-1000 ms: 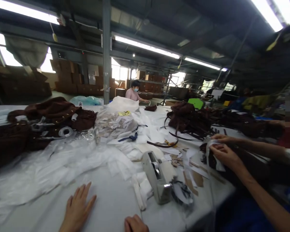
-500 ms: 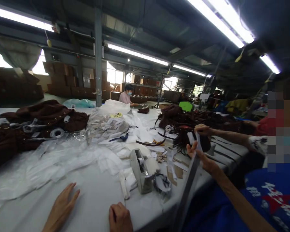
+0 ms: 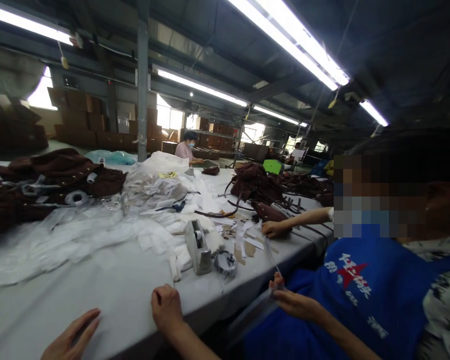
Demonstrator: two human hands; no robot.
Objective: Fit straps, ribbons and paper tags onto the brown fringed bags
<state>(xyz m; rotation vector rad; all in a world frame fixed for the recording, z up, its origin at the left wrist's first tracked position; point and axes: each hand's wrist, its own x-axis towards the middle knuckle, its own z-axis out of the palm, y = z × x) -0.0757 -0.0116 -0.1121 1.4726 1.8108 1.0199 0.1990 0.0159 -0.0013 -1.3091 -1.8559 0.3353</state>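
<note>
My left hand is low over the white table, fingers stretched out and thumb apart, holding nothing. To its right, my right hand rests near the table's front edge with the fingers curled into a loose fist; nothing shows in it. Beyond the right hand stand a grey tape dispenser and a wrapped roll. Folded white sheets lie beside the dispenser. Thin white wrapping sheets spread out past my left hand.
At right, a co-worker in a blue apron holds a clear plastic strip between both hands. Dark brown bags with straps are heaped farther back, and brown bags lie at left. Paper scraps litter the middle.
The view has swung right, bringing more of the co-worker in. The co-worker's hands have moved lower and farther apart along the plastic strip. My left hand has dropped nearer the bottom edge.
</note>
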